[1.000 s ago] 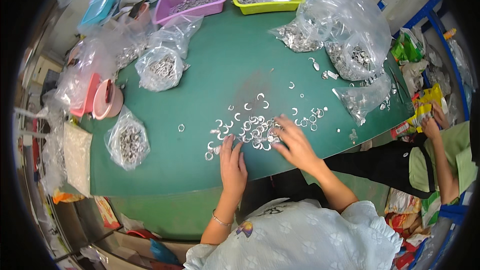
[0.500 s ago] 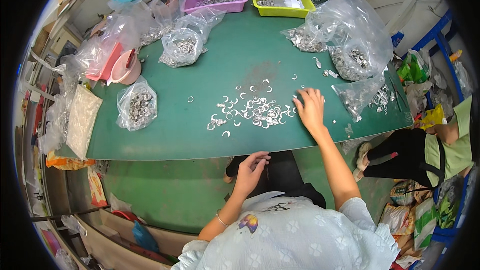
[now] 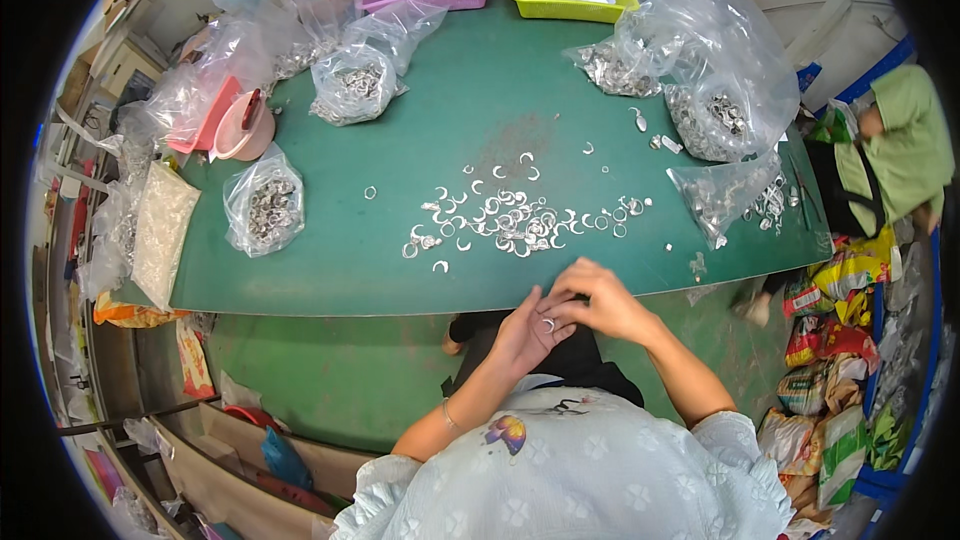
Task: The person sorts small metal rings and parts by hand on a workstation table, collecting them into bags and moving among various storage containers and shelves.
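Observation:
Both my hands meet just off the near edge of the green table, in front of my lap. Turned palm up, my left hand point(image 3: 522, 338) has its fingers curled, and a small silver crescent-shaped piece point(image 3: 548, 324) shows in it. Over its fingertips, my right hand point(image 3: 600, 300) is closed in a pinch; whatever lies between those fingers is hidden. Beyond my hands, a loose spread of silver crescents and rings point(image 3: 515, 220) lies on the table point(image 3: 440, 120).
Clear bags of metal pieces stand at left point(image 3: 268, 208), back left point(image 3: 358, 85) and right point(image 3: 715, 120). A purple tub point(image 3: 430, 0) and a yellow-green tub point(image 3: 570, 10) sit at the far edge. A pink cup point(image 3: 243, 132) is at left. Another person point(image 3: 900, 150) is at right.
My right hand has drawn back from the right side of the loose pieces to my left hand. A crescent now shows in my left hand. The person at right has moved farther back.

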### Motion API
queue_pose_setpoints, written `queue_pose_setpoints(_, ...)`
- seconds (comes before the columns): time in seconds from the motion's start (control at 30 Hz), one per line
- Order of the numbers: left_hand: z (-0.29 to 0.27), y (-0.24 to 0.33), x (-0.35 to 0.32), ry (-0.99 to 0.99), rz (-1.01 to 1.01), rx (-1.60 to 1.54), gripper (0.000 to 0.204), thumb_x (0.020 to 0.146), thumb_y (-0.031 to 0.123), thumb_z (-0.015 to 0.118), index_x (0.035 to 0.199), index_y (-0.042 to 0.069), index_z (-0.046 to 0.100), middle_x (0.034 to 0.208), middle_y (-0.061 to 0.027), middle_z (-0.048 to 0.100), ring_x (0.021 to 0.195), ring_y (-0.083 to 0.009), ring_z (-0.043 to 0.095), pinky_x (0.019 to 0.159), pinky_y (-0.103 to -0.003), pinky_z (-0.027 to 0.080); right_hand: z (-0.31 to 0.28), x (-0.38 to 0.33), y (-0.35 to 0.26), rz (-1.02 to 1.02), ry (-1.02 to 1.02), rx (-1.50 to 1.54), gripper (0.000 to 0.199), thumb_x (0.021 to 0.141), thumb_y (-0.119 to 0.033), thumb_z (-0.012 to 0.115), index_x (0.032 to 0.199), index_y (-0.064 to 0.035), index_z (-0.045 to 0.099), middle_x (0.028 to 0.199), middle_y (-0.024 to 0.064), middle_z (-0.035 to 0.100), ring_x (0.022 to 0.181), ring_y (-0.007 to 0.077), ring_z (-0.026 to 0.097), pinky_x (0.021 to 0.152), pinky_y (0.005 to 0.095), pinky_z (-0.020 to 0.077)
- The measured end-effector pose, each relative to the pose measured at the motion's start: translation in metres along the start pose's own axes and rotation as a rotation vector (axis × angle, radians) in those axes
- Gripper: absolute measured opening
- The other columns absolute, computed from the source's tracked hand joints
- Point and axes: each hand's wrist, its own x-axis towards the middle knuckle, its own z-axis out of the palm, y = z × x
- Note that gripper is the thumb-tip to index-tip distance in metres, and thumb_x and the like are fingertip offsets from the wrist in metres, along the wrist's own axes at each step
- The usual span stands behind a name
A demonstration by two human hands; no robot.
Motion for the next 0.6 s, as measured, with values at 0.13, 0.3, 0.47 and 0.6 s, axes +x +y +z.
queue_pose_setpoints(0.13,-0.031,-0.004,0.006,-0.115,-0.179,0.024,0.034,0.092,0.027,0.045,0.105,-0.003,0.054,0.079,-0.0073,0.057,0.063,-0.0101,0.051,0.055,-0.021,0.04,-0.02,0.025,0.029,0.111,0.444,-0.352,0.022,0.077,-0.007,0.058,0.098,-0.0016,0.058,0.103,0.0116,0.057,0.097,0.0302,0.049,0.086,0.0365,0.037)
queue_pose_setpoints(0.3,-0.016,-0.01,0.003,0.068,-0.115,0.156,0.024,0.091,0.017,0.047,0.103,-0.001,0.057,0.08,-0.0059,0.058,0.066,-0.0104,0.052,0.058,-0.022,0.042,-0.009,0.06,0.049,0.036,0.471,-0.556,0.019,0.074,-0.008,0.061,0.092,-0.004,0.059,0.101,0.0067,0.054,0.092,0.0257,0.047,0.077,0.0355,0.0362)
queue_pose_setpoints(0.47,-0.023,-0.012,0.001,0.015,-0.075,0.18,0.024,0.09,0.013,0.046,0.106,-0.001,0.056,0.085,-0.0066,0.059,0.075,-0.0122,0.054,0.067,-0.024,0.045,-0.004,0.069,0.05,0.06,0.434,-0.619,0.009,0.071,-0.006,0.063,0.078,-0.0039,0.058,0.087,0.0068,0.056,0.086,0.0254,0.049,0.07,0.0365,0.0358)
queue_pose_setpoints(0.6,-0.023,-0.012,-0.002,0.026,-0.055,0.185,0.023,0.089,0.012,0.047,0.106,-0.001,0.056,0.086,-0.0067,0.059,0.076,-0.0125,0.054,0.068,-0.025,0.045,-0.007,0.056,0.049,0.132,0.591,-0.481,0.006,0.073,-0.006,0.063,0.074,-0.0034,0.057,0.072,0.0089,0.056,0.073,0.0277,0.051,0.068,0.0376,0.0361)
